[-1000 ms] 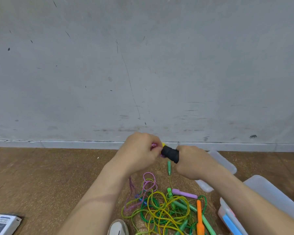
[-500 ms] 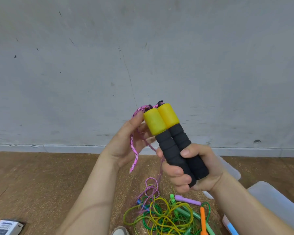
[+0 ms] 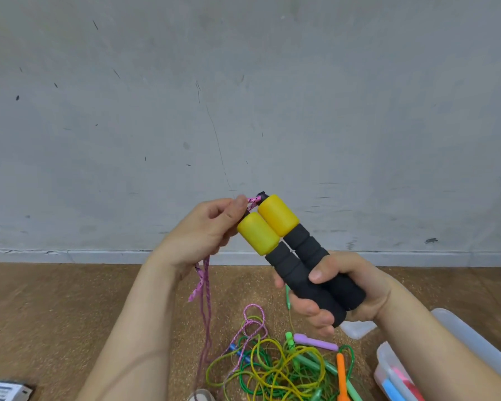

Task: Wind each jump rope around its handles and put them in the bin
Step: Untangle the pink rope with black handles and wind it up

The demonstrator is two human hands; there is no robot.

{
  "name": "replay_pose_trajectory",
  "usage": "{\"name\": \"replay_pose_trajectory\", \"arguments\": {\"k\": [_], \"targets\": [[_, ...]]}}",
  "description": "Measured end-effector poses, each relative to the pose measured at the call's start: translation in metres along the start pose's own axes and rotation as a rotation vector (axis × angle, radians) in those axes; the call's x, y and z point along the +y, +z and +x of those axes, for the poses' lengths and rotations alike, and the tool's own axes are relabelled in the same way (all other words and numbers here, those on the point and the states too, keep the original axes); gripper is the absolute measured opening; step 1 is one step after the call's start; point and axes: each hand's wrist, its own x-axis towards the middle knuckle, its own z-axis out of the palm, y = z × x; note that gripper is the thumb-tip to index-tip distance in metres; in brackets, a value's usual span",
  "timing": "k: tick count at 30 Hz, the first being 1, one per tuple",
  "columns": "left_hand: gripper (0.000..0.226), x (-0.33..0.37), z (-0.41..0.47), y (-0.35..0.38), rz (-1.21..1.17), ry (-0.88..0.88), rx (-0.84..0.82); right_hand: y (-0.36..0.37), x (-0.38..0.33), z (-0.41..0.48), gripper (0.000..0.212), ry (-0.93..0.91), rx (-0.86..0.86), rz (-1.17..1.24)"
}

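At centre of my feed, two yellow-and-black foam handles (image 3: 289, 256) of one jump rope lie side by side, raised in the air in front of the grey wall (image 3: 243, 96) and tilted with their yellow ends up and to the left. The right hand (image 3: 342, 290) grips both black shafts, its fingers (image 3: 310, 308) curled round them from below and the thumb across the front. The left hand (image 3: 203, 230) pinches the pink rope (image 3: 206, 287) between thumb and fingertips just beside the handle tops. From that hand the rope hangs in a doubled strand down to the brown floor (image 3: 55, 314).

No turn of rope lies round the handles, so I judge the winding of this rope as only beginning. Below the hands, a heap of ropes (image 3: 272, 369) in green and yellow is tangled on the floor, with a purple handle (image 3: 315, 342) and an orange handle (image 3: 341, 374) among it; all of these remain to be wound. A clear plastic bin (image 3: 469, 334) stands at lower right, well apart from the held handles. Blue and pink items (image 3: 396, 383) show in a clear container nearby; I cannot tell whether they are finished ropes. A small white box (image 3: 6, 392) lies at lower left.
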Motion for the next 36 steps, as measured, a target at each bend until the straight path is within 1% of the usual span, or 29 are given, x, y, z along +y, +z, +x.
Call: {"name": "replay_pose_trajectory", "arguments": {"k": [2,3,4,7,8,9,10,12,13,14,15,17,19,21,22,24,26,27,28,31,34,36], "targets": [[0.047,0.001,0.002,0.007,-0.04,0.02,0.061,0.001,0.0,0.001,0.04,-0.012,-0.049,0.029],[0.045,0.001,0.002,0.012,-0.103,0.018,0.086,0.003,0.0,0.003,0.04,-0.02,-0.085,0.057],[0.044,0.0,0.003,0.017,-0.217,0.003,0.108,0.005,0.002,0.006,0.04,-0.026,-0.124,0.093],[0.046,-0.005,0.013,0.033,-0.723,-0.096,0.24,0.017,0.012,0.022,0.041,-0.042,-0.201,0.173],[0.044,-0.005,0.017,0.039,-0.828,-0.133,0.298,0.02,0.017,0.027,0.041,-0.058,-0.19,0.185],[0.041,-0.008,0.022,0.044,-0.849,-0.155,0.367,0.021,0.02,0.032,0.041,-0.085,-0.167,0.192],[0.039,-0.011,0.025,0.047,-0.797,-0.146,0.447,0.022,0.023,0.036,0.041,-0.117,-0.143,0.196],[0.039,-0.021,0.031,0.052,-0.611,-0.029,0.584,0.026,0.022,0.04,0.038,-0.168,-0.079,0.206],[0.036,-0.029,0.034,0.051,-0.448,0.048,0.603,0.027,0.02,0.04,0.036,-0.19,-0.013,0.213],[0.031,-0.036,0.036,0.05,-0.219,0.09,0.59,0.029,0.017,0.041,0.033,-0.207,0.096,0.219],[0.025,-0.043,0.036,0.049,0.057,0.08,0.547,0.03,0.014,0.041,0.03,-0.212,0.251,0.211],[0.016,-0.053,0.035,0.048,0.554,0.031,0.369,0.024,0.011,0.04,0.022,-0.186,0.59,0.068],[0.014,-0.056,0.03,0.05,0.914,0.059,0.162,0.016,0.009,0.037,0.014,-0.117,0.859,-0.194],[0.018,-0.053,0.024,0.054,1.222,0.082,0.011,0.007,0.008,0.033,0.005,-0.023,1.046,-0.462],[0.019,-0.051,0.021,0.058,1.323,0.082,-0.046,0.003,0.009,0.032,0.007,0.028,1.106,-0.601],[0.013,-0.048,0.019,0.065,1.437,0.079,-0.147,-0.004,0.012,0.032,0.013,0.123,1.157,-0.884],[0.011,-0.044,0.017,0.073,1.467,0.1,-0.214,-0.008,0.014,0.032,0.016,0.259,1.165,-1.136],[0.011,-0.043,0.016,0.075,1.464,0.108,-0.234,-0.009,0.015,0.032,0.018,0.33,1.164,-1.223],[0.013,-0.042,0.016,0.076,1.449,0.106,-0.248,-0.01,0.015,0.03,0.019,0.388,1.161,-1.292],[0.018,-0.039,0.01,0.071,1.349,0.114,-0.271,-0.009,0.013,0.027,0.007,0.52,1.136,-1.415],[0.016,-0.034,0.001,0.063,1.211,0.191,-0.259,-0.006,0.015,0.027,0.006,0.631,1.054,-1.49],[0.013,-0.028,-0.003,0.056,1.102,0.154,-0.238,-0.002,0.017,0.029,0.005,0.669,0.996,-1.575]]}}
